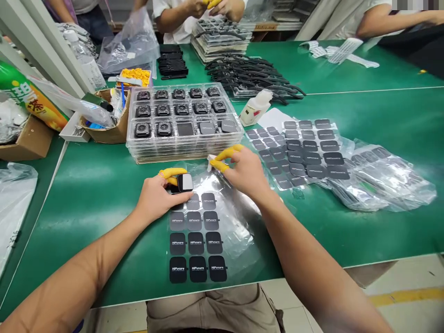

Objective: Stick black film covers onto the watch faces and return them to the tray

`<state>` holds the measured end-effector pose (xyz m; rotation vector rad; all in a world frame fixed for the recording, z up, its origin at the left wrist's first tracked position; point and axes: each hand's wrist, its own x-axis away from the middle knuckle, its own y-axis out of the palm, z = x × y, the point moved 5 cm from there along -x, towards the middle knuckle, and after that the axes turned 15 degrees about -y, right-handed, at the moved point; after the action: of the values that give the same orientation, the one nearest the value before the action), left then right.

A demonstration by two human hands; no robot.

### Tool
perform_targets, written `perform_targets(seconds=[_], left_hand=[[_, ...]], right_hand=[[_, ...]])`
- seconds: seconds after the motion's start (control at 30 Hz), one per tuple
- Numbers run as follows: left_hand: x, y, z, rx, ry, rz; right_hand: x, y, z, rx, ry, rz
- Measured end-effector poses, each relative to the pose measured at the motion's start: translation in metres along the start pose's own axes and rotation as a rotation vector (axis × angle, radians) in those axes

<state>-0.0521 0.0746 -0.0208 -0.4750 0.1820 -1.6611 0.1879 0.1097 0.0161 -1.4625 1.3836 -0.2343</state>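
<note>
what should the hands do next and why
Perhaps the right hand should bring its white scrap to the watch and, if the scrap is a wipe, rub the screen: the left hand holds the watch screen showing, and the scrap is nearby but apart.

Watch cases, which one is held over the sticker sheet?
The watch case pinched in the left hand, over the sticker sheet; the others nearby sit in compartments of the clear tray.
</note>
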Motion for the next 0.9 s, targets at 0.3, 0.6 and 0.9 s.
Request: perform_targets(seconds=[0.3, 0.6, 0.9], left_hand=[[0.002, 0.001, 0.006, 0.009, 0.043, 0.001], [0.002, 0.002, 0.008, 0.018, 0.055, -0.057], [0.003, 0.002, 0.004, 0.028, 0.011, -0.072]], right_hand=[[0.002, 0.028, -0.054, -0.28, -0.531, 0.02], [0.0, 0.04, -0.063, -0.323, -0.652, -0.114], [0.003, 0.007, -0.034, -0.209, -0.575, -0.198]])
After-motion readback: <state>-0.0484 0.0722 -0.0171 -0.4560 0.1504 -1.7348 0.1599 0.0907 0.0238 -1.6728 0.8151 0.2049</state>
